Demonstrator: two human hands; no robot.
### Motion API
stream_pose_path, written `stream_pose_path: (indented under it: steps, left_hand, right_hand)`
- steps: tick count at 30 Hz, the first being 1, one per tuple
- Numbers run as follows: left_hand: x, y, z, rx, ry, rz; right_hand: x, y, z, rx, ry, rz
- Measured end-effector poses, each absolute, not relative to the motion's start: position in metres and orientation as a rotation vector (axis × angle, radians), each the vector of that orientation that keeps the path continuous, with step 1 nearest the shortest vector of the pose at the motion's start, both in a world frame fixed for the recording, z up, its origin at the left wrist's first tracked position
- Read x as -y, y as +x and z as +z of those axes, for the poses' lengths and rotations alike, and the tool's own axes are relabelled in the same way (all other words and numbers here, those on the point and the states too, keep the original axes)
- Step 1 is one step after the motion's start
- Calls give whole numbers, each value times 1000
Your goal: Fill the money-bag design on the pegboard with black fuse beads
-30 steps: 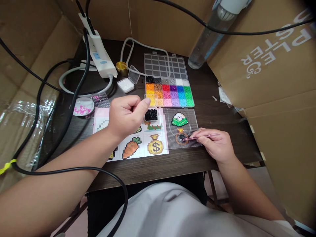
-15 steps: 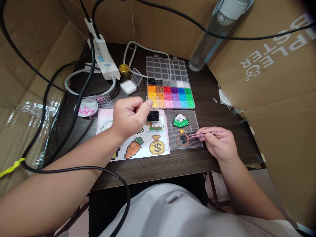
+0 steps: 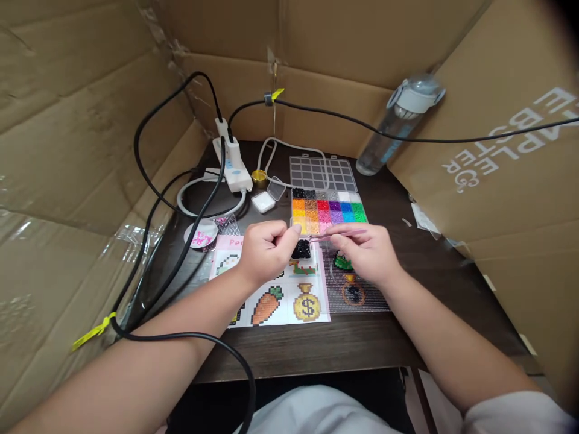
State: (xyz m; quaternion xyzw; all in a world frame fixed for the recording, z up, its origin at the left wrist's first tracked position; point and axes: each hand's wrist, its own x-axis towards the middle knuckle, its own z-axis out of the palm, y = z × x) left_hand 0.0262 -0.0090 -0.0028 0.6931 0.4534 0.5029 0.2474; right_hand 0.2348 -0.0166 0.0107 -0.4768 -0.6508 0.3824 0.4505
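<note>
My left hand is closed on a small clear box of black beads, held above the pattern sheet. Pink tweezers are pinched in my right hand, their tips at the right edge of that box. Below my right hand lies the clear pegboard. It bears a round money-bag bead design with a brown outline and black in its middle. A green-and-white bead figure above it is partly covered by my right hand. Printed on the sheet are a carrot and a dollar money bag.
Behind my hands stands a sectioned tray of coloured beads with its lid folded back. To the left are white beads in a small box, a gold cup, a dish of pink beads and a power strip. A black cable crosses my left forearm.
My right hand has moved the tweezers up and left from the bead design to the black bead box. My left hand keeps hold of the box. The camera view has tilted upward.
</note>
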Motion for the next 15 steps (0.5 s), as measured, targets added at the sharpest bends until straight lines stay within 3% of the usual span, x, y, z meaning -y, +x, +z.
stream_pose_path:
  steps: [15]
  left_hand:
    - [8,27,-3,-1236,1874,1360]
  right_hand:
    - [23,223,-9,1636,-1141,1069]
